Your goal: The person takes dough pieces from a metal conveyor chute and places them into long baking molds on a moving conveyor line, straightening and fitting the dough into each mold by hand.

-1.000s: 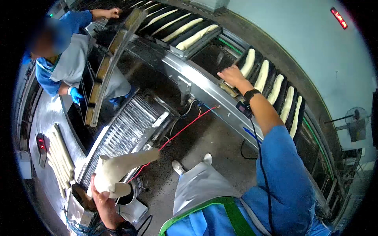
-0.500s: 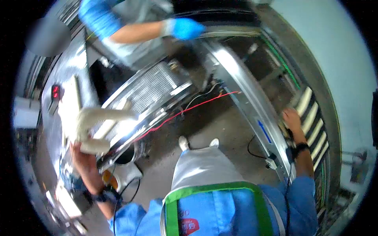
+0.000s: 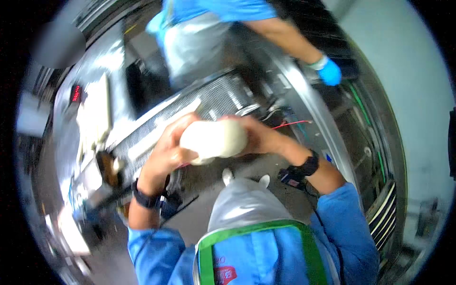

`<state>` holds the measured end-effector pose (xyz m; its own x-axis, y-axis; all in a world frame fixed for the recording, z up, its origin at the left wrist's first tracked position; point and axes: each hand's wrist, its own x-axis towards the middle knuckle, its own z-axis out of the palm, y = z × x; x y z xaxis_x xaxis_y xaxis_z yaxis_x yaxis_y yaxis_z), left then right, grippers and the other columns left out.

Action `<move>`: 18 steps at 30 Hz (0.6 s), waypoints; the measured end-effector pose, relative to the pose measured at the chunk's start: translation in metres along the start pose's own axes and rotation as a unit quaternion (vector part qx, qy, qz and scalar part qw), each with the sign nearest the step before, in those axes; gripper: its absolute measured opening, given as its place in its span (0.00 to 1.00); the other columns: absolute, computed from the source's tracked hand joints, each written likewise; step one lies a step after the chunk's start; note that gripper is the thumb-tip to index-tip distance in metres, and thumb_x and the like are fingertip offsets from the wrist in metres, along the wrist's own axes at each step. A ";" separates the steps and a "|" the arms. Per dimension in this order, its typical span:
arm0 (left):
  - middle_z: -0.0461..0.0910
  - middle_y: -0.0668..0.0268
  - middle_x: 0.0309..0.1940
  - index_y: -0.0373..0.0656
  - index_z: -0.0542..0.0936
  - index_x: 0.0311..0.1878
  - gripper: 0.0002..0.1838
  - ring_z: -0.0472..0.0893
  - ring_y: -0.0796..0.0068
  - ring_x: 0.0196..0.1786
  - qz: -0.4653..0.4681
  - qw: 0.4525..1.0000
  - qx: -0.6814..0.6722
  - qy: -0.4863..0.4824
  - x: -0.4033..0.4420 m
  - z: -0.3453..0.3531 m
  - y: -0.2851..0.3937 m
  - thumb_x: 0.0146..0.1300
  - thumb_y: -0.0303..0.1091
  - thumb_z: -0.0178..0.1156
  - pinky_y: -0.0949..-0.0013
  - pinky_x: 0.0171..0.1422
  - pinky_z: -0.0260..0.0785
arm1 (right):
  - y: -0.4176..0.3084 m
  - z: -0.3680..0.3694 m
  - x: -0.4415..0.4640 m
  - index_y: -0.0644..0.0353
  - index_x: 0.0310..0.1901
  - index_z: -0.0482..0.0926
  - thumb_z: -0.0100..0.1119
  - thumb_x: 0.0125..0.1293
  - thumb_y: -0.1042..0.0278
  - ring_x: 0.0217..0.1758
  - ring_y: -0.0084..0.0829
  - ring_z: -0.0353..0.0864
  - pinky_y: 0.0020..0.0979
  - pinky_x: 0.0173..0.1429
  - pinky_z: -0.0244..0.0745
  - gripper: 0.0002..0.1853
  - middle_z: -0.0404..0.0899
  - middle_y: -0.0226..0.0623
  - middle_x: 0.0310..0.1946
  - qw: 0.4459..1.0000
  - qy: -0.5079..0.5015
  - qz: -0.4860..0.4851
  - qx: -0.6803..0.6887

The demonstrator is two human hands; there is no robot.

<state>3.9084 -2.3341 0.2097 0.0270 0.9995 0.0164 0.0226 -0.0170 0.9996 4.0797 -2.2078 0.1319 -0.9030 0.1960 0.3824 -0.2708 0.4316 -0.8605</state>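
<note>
A thick, pale cream piece of dough (image 3: 213,138) is held up in front of my apron, rounded at its right end and partly covered by fingers. My left hand (image 3: 167,151) is closed around its left end. On the opposite end, my right hand (image 3: 259,135) grips it, with the fingertips hidden behind. Below and beyond the hands runs a ridged metal conveyor (image 3: 183,100) with a long pale dough strip (image 3: 151,141) lying along it.
Several pale dough lengths (image 3: 97,109) lie on the metal table (image 3: 64,128) beside a red digital display (image 3: 75,93). A striped dark rack (image 3: 382,218) stands at right, past a curved metal rail (image 3: 308,102). Across from me, a co-worker's blue-gloved hand (image 3: 329,72) reaches right.
My left hand has swung inward from the table with the dough; my right hand has left the rack and joined it on the dough. The co-worker's gloved hand has shifted right.
</note>
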 end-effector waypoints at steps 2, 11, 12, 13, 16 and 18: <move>0.69 0.64 0.39 0.39 0.68 0.44 0.33 0.69 0.73 0.43 -0.068 0.996 -0.007 0.051 0.011 -0.008 -0.022 0.35 0.50 0.61 0.72 0.46 0.61 | -0.012 -0.003 -0.007 0.64 0.46 0.68 0.61 0.42 0.76 0.37 0.24 0.73 0.26 0.44 0.68 0.25 0.74 0.33 0.33 0.959 0.052 0.190 0.205; 0.67 0.48 0.43 0.38 0.66 0.48 0.31 0.67 0.49 0.46 -0.084 0.732 0.666 0.118 -0.023 -0.165 -0.266 0.39 0.41 0.64 0.54 0.51 0.59 | -0.077 -0.040 -0.129 0.70 0.47 0.65 0.59 0.46 0.73 0.28 0.23 0.76 0.24 0.31 0.75 0.25 0.74 0.36 0.32 0.867 0.309 0.322 0.223; 0.69 0.48 0.41 0.37 0.67 0.46 0.29 0.68 0.49 0.44 0.014 0.735 0.670 0.100 -0.027 -0.179 -0.279 0.40 0.41 0.63 0.53 0.48 0.60 | -0.098 -0.046 -0.145 0.71 0.47 0.65 0.58 0.46 0.72 0.26 0.24 0.76 0.25 0.30 0.75 0.25 0.75 0.38 0.30 0.854 0.355 0.299 0.234; 0.70 0.49 0.39 0.36 0.67 0.46 0.29 0.69 0.52 0.42 -0.008 0.764 0.640 0.079 -0.027 -0.190 -0.284 0.41 0.40 0.63 0.57 0.47 0.61 | -0.097 -0.051 -0.175 0.71 0.46 0.66 0.58 0.47 0.69 0.22 0.23 0.75 0.24 0.28 0.74 0.24 0.75 0.38 0.27 0.857 0.382 0.265 0.224; 0.72 0.57 0.33 0.31 0.67 0.44 0.25 0.71 0.65 0.36 -0.207 0.893 0.399 0.010 -0.003 -0.191 -0.253 0.43 0.36 0.61 0.69 0.42 0.63 | -0.154 -0.065 -0.203 0.68 0.43 0.68 0.56 0.50 0.70 0.18 0.21 0.74 0.23 0.23 0.73 0.19 0.74 0.36 0.22 0.783 0.560 0.224 0.150; 0.71 0.63 0.30 0.30 0.69 0.42 0.22 0.69 0.74 0.34 -0.265 0.933 0.242 -0.007 0.015 -0.142 -0.182 0.44 0.34 0.56 0.74 0.40 0.61 | -0.181 -0.072 -0.227 0.68 0.45 0.66 0.52 0.52 0.69 0.20 0.23 0.74 0.24 0.23 0.72 0.19 0.75 0.38 0.25 0.755 0.613 0.214 0.093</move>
<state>3.7629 -2.3121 0.0310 -0.1030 0.8709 -0.4806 0.4852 0.4657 0.7400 4.3579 -2.2672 0.2248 0.0357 0.9992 -0.0185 -0.1860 -0.0116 -0.9825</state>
